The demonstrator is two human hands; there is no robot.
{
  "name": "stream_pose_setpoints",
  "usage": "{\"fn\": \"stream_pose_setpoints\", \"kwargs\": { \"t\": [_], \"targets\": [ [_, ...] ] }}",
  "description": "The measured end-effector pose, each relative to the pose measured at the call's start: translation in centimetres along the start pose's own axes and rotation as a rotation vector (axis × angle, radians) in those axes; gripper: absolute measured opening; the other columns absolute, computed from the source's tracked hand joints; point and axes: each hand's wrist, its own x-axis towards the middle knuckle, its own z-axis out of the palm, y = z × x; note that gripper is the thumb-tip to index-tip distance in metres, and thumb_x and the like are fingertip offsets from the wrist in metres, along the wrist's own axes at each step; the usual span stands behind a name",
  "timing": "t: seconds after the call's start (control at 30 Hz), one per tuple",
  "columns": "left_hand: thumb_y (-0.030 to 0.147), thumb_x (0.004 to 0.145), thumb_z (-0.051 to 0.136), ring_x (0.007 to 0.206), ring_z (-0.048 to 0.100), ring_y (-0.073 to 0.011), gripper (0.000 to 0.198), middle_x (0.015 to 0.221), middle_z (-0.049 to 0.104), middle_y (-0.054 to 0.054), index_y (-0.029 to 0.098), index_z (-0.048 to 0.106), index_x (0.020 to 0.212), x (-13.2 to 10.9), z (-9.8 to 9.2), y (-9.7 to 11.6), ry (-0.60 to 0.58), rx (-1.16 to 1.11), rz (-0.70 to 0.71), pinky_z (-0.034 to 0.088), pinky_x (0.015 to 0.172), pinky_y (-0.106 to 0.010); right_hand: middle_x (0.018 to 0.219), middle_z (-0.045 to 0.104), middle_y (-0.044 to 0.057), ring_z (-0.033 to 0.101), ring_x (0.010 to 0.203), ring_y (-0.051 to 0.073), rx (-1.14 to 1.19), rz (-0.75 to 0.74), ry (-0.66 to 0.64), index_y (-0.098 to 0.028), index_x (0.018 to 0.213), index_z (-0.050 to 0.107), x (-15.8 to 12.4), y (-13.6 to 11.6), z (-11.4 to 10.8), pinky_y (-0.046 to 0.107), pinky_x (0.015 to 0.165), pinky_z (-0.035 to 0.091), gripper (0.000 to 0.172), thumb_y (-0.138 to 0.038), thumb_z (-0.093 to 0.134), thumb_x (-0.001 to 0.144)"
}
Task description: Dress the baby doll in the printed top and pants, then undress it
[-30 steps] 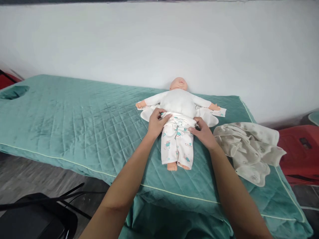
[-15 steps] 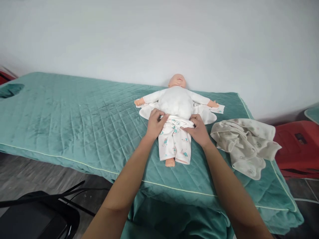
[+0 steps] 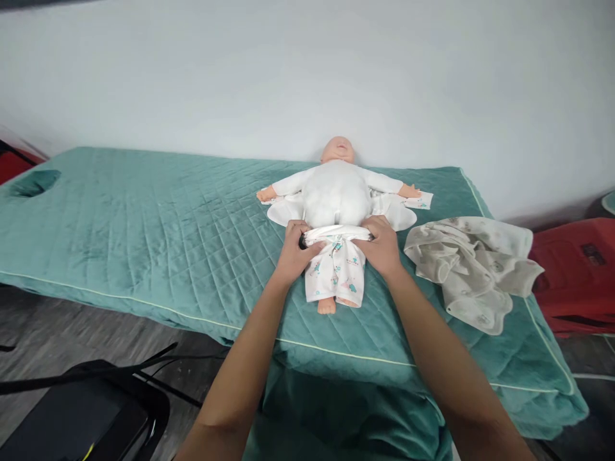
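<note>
A baby doll [image 3: 336, 192] with a white cloth body lies on its back, arms spread, head toward the wall. White printed pants [image 3: 335, 275] cover its legs, with the feet showing at the cuffs. My left hand [image 3: 295, 251] grips the waistband at its left side, thumb in front. At the right side of the waistband, my right hand [image 3: 380, 244] is closed on the cloth. An opened white printed top [image 3: 391, 210] is spread under the doll's torso and arms.
A crumpled pale printed garment [image 3: 473, 269] lies right of the doll on the green quilted bed [image 3: 192, 224]. Red objects [image 3: 576, 275] stand beyond the bed's right end. A black chair [image 3: 81, 410] is at the lower left. The wall [image 3: 307, 70] runs behind.
The waistband is gripped more fully by both hands and is bunched wider. The pants' cuffs have moved up, so a second foot now shows. The view has shifted slightly.
</note>
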Motion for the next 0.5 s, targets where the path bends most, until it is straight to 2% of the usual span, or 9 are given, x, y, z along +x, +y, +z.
{"fn": "stream_pose_setpoints", "kwargs": {
  "t": [0.13,0.23,0.37,0.5],
  "targets": [
    [0.036,0.078,0.077,0.104,0.053,-0.0192,0.029,0.107,0.051,-0.005,0.023,0.053,0.089,0.1,0.1,0.0,0.001,0.017,-0.037,0.045,0.097,-0.033,0.066,0.055,0.000,0.053,0.075,0.022,-0.071,0.037,-0.057,-0.024,0.066,0.053,0.0,0.4,-0.2,0.037,0.080,0.041,0.024,-0.034,0.072,0.077],
    [0.036,0.079,0.076,0.102,0.053,-0.0193,0.027,0.105,0.052,-0.005,0.023,0.054,0.087,0.2,0.3,-0.1,0.018,0.038,-0.041,0.046,0.095,-0.033,0.068,0.060,0.001,0.056,0.078,0.023,-0.107,0.097,-0.089,-0.024,0.069,0.058,-0.6,0.1,-0.4,0.036,0.078,0.041,0.019,-0.035,0.072,0.077],
    [0.034,0.082,0.074,0.100,0.054,-0.0196,0.022,0.101,0.054,-0.004,0.022,0.056,0.084,0.2,0.5,-0.3,0.059,0.064,-0.018,0.045,0.095,-0.035,0.068,0.062,0.001,0.056,0.070,0.021,-0.154,0.223,-0.130,-0.024,0.074,0.062,-2.7,-2.1,-0.8,0.031,0.064,0.035,0.020,-0.042,0.068,0.081],
    [0.033,0.085,0.071,0.099,0.055,-0.0195,0.019,0.098,0.056,-0.004,0.022,0.056,0.082,0.3,0.6,-0.4,0.071,0.069,0.011,0.046,0.093,-0.034,0.065,0.060,0.000,0.052,0.063,0.018,-0.126,0.272,-0.140,-0.024,0.072,0.057,-4.5,-4.3,-0.8,0.030,0.061,0.031,0.025,-0.044,0.063,0.085]
  ]
}}
